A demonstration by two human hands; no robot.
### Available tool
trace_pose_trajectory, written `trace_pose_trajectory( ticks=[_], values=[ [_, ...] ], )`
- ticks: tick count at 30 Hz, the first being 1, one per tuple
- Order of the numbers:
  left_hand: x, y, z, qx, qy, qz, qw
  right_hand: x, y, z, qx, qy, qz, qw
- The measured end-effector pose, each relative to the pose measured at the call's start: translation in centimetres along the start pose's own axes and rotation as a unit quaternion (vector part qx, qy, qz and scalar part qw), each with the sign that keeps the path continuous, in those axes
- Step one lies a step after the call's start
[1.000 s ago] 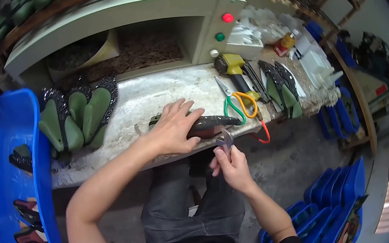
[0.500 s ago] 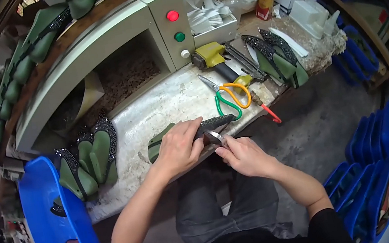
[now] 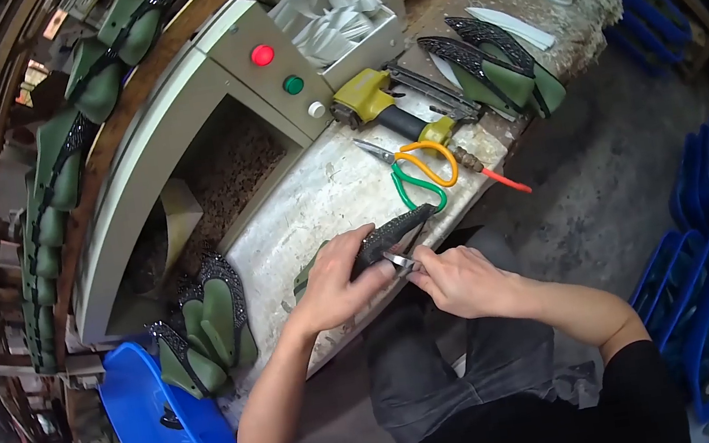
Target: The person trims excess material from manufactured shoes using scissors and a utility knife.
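Note:
A green shoe last with a dark glittery upper (image 3: 394,232) lies along the front edge of the worktable (image 3: 314,193), its pointed toe to the right. My left hand (image 3: 338,282) is wrapped over its middle and holds it down. A small metal tool (image 3: 399,260) is pinched in my right hand (image 3: 460,279), its head against the near side of the upper. The tool's handle is hidden by my fingers. Just beyond the toe lie scissors (image 3: 426,166) with one orange and one green handle.
Behind the scissors rests a yellow nail gun (image 3: 369,97), with a red-tipped hose fitting (image 3: 503,180). Covered lasts stand at the left (image 3: 221,317) and back right (image 3: 493,80). A machine (image 3: 240,83) borders the table. Blue bins (image 3: 143,423) flank both sides.
The view has turned and shifted. My left thumb now lies closer to the tool, and my right hand has turned slightly at the shoe's edge. Both hands keep their hold.

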State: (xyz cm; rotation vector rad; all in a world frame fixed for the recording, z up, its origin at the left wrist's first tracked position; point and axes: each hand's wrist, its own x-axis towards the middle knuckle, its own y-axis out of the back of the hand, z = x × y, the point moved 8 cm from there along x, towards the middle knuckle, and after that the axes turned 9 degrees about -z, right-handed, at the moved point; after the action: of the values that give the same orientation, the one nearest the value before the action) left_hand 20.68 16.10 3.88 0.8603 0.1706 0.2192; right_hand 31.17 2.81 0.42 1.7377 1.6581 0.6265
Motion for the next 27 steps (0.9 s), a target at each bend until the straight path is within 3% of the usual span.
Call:
trace_pose_trajectory(
  ticks=[3, 8, 13, 18, 24, 27],
  values=[
    [0.6, -1.0, -2.1, -0.104, 0.07, -0.044, 0.991, -0.3, 0.1, 0.0, 0.015, 0.018, -0.003, 1.0],
    [0.1, -0.8, -1.3, -0.019, 0.051, -0.028, 0.998, -1.0, 0.3, 0.4, 0.029, 0.028, 0.022, 0.999],
    [0.4, -1.1, -1.2, 0.0, 0.053, -0.004, 0.999, -0.3, -0.8, 1.6, 0.002, -0.011, 0.014, 1.0],
    [0.9, -1.2, -1.5, -0.013, 0.089, -0.015, 0.996, -0.5, -1.0, 1.5, 0.026, 0.006, 0.04, 0.999],
    [1.1, -1.6, -1.1, 0.049, 0.071, 0.022, 0.996, -0.9, -0.6, 2.0, 0.032, 0.007, 0.061, 0.998],
    [1.1, -1.6, -1.6, 0.036, 0.088, 0.021, 0.995, -0.6, -1.0, 1.9, 0.033, -0.035, 0.048, 0.998]
  ],
)
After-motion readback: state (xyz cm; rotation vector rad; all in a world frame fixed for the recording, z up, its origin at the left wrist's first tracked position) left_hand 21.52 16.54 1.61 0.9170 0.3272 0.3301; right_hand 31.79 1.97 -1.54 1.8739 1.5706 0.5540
